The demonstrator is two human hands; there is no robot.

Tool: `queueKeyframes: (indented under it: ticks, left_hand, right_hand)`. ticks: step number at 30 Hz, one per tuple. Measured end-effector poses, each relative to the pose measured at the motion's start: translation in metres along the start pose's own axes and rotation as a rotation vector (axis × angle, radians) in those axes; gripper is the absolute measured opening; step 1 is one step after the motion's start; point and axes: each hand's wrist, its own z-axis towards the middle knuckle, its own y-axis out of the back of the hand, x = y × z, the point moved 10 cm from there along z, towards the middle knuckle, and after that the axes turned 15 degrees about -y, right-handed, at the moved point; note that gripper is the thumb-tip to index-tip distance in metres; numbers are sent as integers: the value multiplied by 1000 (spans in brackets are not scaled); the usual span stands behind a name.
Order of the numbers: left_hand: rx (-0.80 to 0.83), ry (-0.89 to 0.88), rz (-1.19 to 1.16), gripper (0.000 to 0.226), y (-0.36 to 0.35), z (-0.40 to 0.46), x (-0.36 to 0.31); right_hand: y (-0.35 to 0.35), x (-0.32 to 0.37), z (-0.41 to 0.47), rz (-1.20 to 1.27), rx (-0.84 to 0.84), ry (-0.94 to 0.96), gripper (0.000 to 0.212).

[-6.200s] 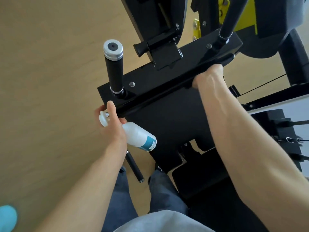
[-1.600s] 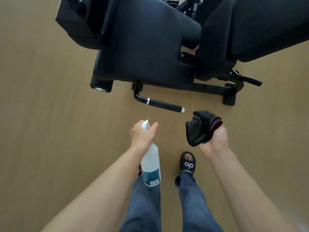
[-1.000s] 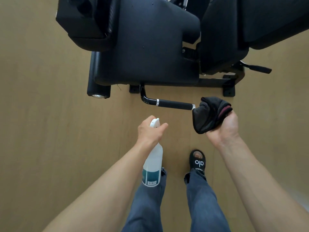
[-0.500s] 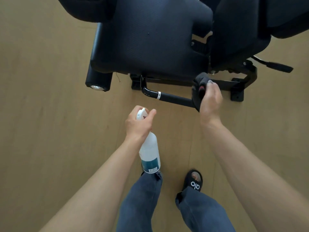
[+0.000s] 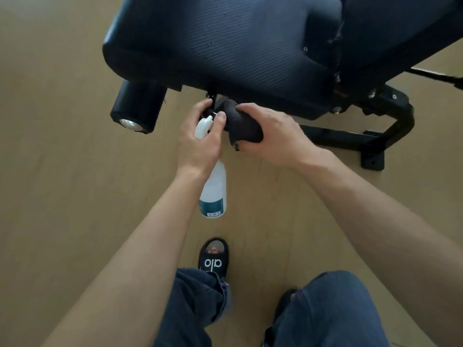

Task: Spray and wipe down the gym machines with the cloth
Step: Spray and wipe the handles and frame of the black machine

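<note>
R hand (image 5: 273,136) is wrapped round a dark grey bunched cloth (image 5: 244,127), fingers over the top and thumb underneath, so the fabric sleeves the low handle bar under the seat. The bar itself is hidden by cloth and hand; only a bit of black metal w/ a chrome ring (image 5: 213,112) shows at the cloth's 9 o'clock end. That full wrap looks chosen to clean all round the bar in one slide rather than dabbing one face.

L hand (image 5: 199,144) grips the neck of a white plastic spray bottle w/ teal label (image 5: 213,194), index finger curled by the nozzle, body hanging toward 6 o'clock. Nozzle points at the bar's bend near the cloth, prob. so fresh spray lands where the cloth goes next. Both hands are close together, L thumb nearly touching the cloth; can't tell if they actually touch.

Black textured padded seat of the gym machine (image 5: 225,38) fills 12 o'clock, overhanging the hands. A black cylindrical roller w/ silver end cap (image 5: 136,110) sits at 9 o'clock of the hands. Black steel base frame (image 5: 363,136) runs off at 3 o'clock on the tan wood-look floor (image 5: 62,171). A black slide sandal w/ white logo (image 5: 213,257) is at 6 o'clock.

Step in hand, by my read: wiping the handle; the seat pad shows a few droplets, so prob. not wiped yet.
</note>
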Motion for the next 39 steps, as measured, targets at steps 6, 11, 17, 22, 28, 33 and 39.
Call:
queueKeyframes:
  ticks: [6, 11, 17, 22, 28, 33, 39]
  left_hand:
    - [-63, -166, -41, 25, -1, 7, 7]
    - [-94, -278, -62, 20, -2, 8, 2]
    - [-191, -262, -138, 15, -5, -1, 2]
    - [-213, -254, -158, 17, -5, -3, 0]
    - [-194, -278, -127, 20, -7, -2, 0]
    - [-176, -268, -158, 19, -7, 0, 5]
    - [-177, -317, -130, 21, -7, 4, 3]
  right_hand:
    - [-14, 20, 29, -94, 274, -59, 65]
    - [-18, 20, 27, -41, 53, -21, 28]
    - [-4, 21, 2, -263, -516, 112, 25]
    - [-5, -3, -25, -313, -784, 207, 32]
    - [8, -68, -42, -327, -828, 91, 25]
    - [8, -76, -23, -292, -446, -21, 24]
    - [-10, -38, 17, -42, 134, -93, 29]
